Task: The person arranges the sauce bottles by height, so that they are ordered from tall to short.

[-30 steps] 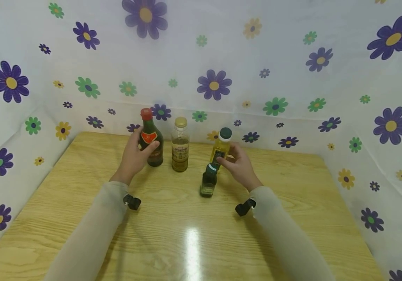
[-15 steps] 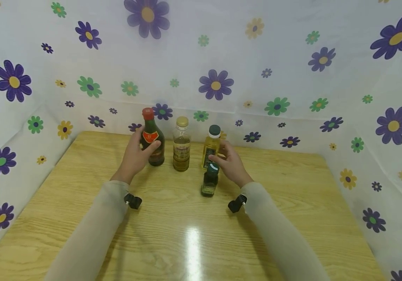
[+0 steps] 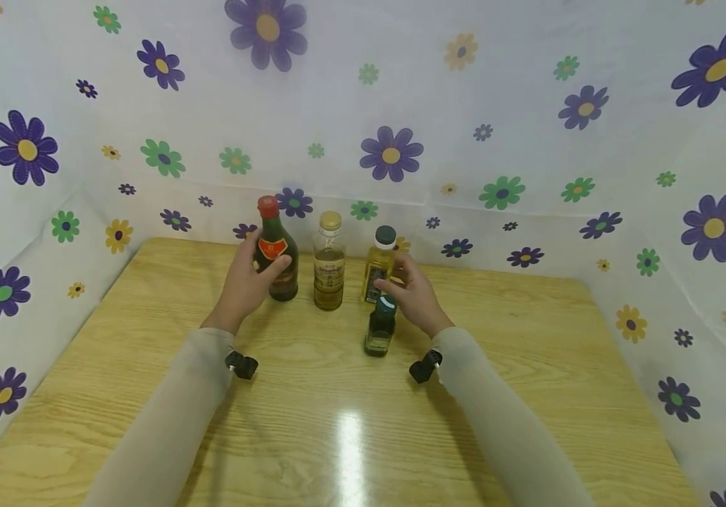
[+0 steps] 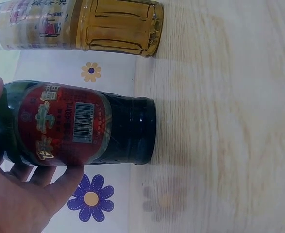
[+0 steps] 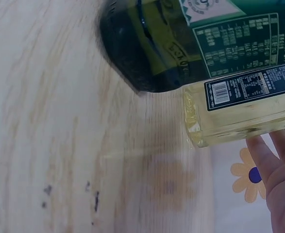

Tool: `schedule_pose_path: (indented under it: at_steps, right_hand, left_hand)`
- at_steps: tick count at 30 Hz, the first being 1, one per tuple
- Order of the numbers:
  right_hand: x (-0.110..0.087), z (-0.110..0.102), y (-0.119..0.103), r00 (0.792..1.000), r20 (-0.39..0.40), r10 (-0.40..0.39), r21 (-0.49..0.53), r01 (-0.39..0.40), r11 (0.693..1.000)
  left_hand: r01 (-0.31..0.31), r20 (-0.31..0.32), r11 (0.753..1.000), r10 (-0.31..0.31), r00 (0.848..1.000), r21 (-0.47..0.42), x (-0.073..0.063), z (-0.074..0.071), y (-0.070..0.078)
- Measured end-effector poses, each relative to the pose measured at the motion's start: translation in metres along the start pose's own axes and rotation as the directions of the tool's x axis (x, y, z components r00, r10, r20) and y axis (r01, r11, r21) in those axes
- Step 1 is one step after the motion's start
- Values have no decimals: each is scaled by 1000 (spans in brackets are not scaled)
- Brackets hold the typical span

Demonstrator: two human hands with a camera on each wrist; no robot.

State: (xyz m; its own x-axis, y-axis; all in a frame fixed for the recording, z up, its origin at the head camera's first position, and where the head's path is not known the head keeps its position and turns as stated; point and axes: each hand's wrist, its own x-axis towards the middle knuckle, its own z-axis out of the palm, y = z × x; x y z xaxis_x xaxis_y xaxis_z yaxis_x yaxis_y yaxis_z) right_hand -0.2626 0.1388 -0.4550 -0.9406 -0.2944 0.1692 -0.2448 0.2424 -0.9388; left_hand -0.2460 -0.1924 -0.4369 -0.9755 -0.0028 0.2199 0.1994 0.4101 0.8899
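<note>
My left hand (image 3: 242,285) grips a dark green vinegar bottle (image 3: 272,250) with a red cap, thumb across its front. Its red label (image 4: 59,124) and base face the left wrist camera. On the other side, my right hand (image 3: 418,299) holds a yellow oil bottle (image 3: 378,259) with a dark green cap, thumb on the front and fingers behind. A small dark green bottle (image 3: 379,331) stands just in front of it, overlapping its lower part in the head view. Between the two held bottles stands a clear bottle (image 3: 329,271) of amber liquid with a yellow cap.
The bottles stand toward the back of a wood-grain table (image 3: 299,408). White flowered cloth (image 3: 426,98) rises behind the table and along both sides. Each wrist carries a small black camera.
My right hand has moved left with the yellow oil bottle, bringing it closer to the clear bottle and behind the small dark one. The left hand keeps its grip on the vinegar bottle.
</note>
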Motion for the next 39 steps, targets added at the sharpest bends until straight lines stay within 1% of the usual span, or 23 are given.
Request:
schedule_pose_path:
  at_steps: [4,7,10,15,19,26,27,33,36,39]
  right_hand:
    - [2,2,0,1000,20,2,10,-2,1000]
    - [3,3,0,999,33,19,20,-20,1000]
    - [3,3,-1,998,51,39,24,-40,999]
    - [4,3,-2,996,77,55,30,-57,998]
    - [4,3,-4,995,79,69,14,-70,997]
    - [-9,4,-35,995,76,64,-3,-64,998]
    - [-9,4,-33,996,73,58,-1,-59,998]
    - [0,3,-1,998,62,28,12,-28,1000]
    - [-1,2,2,997,69,20,22,-22,1000]
    - [-3,1,6,997,77,21,26,-23,999]
  left_hand:
    - [-8,-3,1000,8,1000,-6,0,0,1]
    - [-13,-9,1000,13,1000,3,1,-1,0]
    - [-4,-16,1000,4,1000,9,1,-2,1]
    - [11,-11,1000,-11,1000,14,0,-3,1]
    - [9,-12,1000,-9,1000,10,0,-2,1]
    - [3,-18,1000,-2,1000,12,1,-2,-2]
    - [1,-18,1000,-1,1000,11,1,-2,-3]
    - [-20,-19,1000,20,1000,-1,1,-1,-3]
    - [-23,-17,1000,23,1000,-1,0,0,-3]
    - [-12,-10,1000,12,1000,-1,-1,2,-4]
